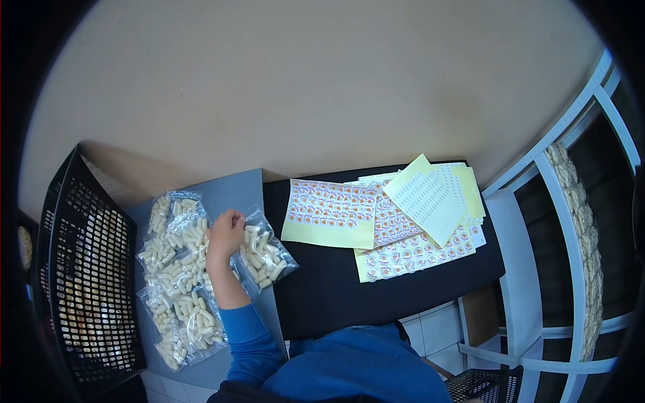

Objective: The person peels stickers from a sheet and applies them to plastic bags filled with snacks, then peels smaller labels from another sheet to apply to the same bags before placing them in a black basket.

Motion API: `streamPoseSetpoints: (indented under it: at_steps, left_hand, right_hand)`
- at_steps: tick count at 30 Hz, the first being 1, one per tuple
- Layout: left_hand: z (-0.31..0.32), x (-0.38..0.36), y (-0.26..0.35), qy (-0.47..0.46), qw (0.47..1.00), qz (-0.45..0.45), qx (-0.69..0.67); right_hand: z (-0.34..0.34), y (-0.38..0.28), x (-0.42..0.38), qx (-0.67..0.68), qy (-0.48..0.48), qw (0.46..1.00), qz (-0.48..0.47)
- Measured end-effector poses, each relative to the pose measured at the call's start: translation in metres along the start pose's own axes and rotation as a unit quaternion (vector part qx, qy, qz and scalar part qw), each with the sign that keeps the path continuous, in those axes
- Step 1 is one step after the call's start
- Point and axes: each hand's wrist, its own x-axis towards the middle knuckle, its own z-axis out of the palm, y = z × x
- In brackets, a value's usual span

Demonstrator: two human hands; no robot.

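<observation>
My left hand (226, 234) reaches over the grey surface, fingers bent and pressed together at the edge of a clear plastic bag (266, 254) of cream capsules. That bag lies tilted across the grey surface's right edge, partly over the black surface. Left of my hand is a spread of similar clear bags of capsules (181, 269), overlapping one another. The fingertips' exact hold is partly hidden by the hand itself. My right hand does not show.
Sticker sheets (329, 201) with round orange-and-white labels overlap on the black table (316, 289). A yellowish sheet (430, 201) lies on top. At the left stands a tall black mesh basket (94, 269). A white-framed rack (571, 255) is on the right, above a smaller black basket (487, 383).
</observation>
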Motion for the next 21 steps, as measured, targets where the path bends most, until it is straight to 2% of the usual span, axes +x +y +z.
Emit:
streamPoseSetpoints:
  at_steps: [2,3,4,5,7,8,9,11,12,13,14,15,16,18,19,20,21]
  left_hand:
    - [0.004,0.002,-0.001,-0.038,0.977,0.094,-0.186]
    - [0.003,0.000,0.003,-0.038,0.977,0.094,-0.186]
    - [0.001,-0.005,0.015,-0.075,0.961,0.149,-0.222]
    - [-0.001,-0.011,0.027,-0.111,0.938,0.204,-0.256]
    - [-0.013,-0.030,0.060,-0.115,0.931,0.226,-0.263]
    - [-0.017,-0.039,0.074,-0.121,0.923,0.246,-0.271]
    - [-0.016,-0.045,0.082,-0.100,0.915,0.288,-0.266]
    - [-0.014,-0.055,0.097,-0.062,0.900,0.346,-0.257]
    - [-0.017,-0.062,0.104,-0.058,0.900,0.347,-0.258]
    - [-0.023,-0.070,0.112,-0.029,0.888,0.396,-0.231]
    - [-0.025,-0.077,0.118,0.001,0.873,0.444,-0.202]
    - [-0.023,-0.083,0.121,0.019,0.869,0.436,-0.232]
    - [-0.022,-0.088,0.123,0.024,0.870,0.436,-0.231]
    - [-0.021,-0.095,0.125,0.025,0.843,0.392,-0.367]
    - [-0.017,-0.093,0.121,0.012,0.820,0.375,-0.433]
    - [-0.018,-0.093,0.123,0.016,0.820,0.375,-0.433]
    - [-0.020,-0.095,0.128,-0.004,0.781,0.364,-0.508]
  right_hand:
    - [-0.007,-0.015,-0.012,-0.014,-0.005,0.999,-0.037]
    - [-0.011,-0.023,-0.019,-0.022,-0.009,0.998,-0.056]
    - [-0.024,-0.036,-0.024,-0.029,-0.014,0.997,-0.074]
    - [-0.012,-0.111,-0.029,-0.013,-0.004,0.998,-0.064]
    - [0.011,-0.224,-0.039,0.106,-0.062,0.981,-0.151]
    - [0.003,-0.293,-0.046,0.179,-0.128,0.966,-0.132]
    - [0.008,-0.341,-0.061,0.320,-0.184,0.924,-0.100]
    - [-0.009,-0.423,-0.081,0.506,-0.341,0.776,-0.159]
    - [-0.028,-0.458,-0.083,0.528,-0.430,0.701,-0.213]
    - [-0.045,-0.488,-0.090,0.600,-0.501,0.594,-0.189]
    - [-0.056,-0.512,-0.094,0.638,-0.521,0.520,-0.225]
    - [-0.066,-0.530,-0.099,0.665,-0.550,0.458,-0.215]
    - [-0.074,-0.541,-0.101,0.669,-0.574,0.422,-0.214]
    - [-0.076,-0.546,-0.106,0.663,-0.654,0.325,-0.165]
    - [-0.081,-0.548,-0.107,0.665,-0.653,0.322,-0.167]
    - [-0.087,-0.550,-0.107,0.678,-0.660,0.314,-0.081]
    - [-0.091,-0.550,-0.105,0.685,-0.662,0.304,0.007]
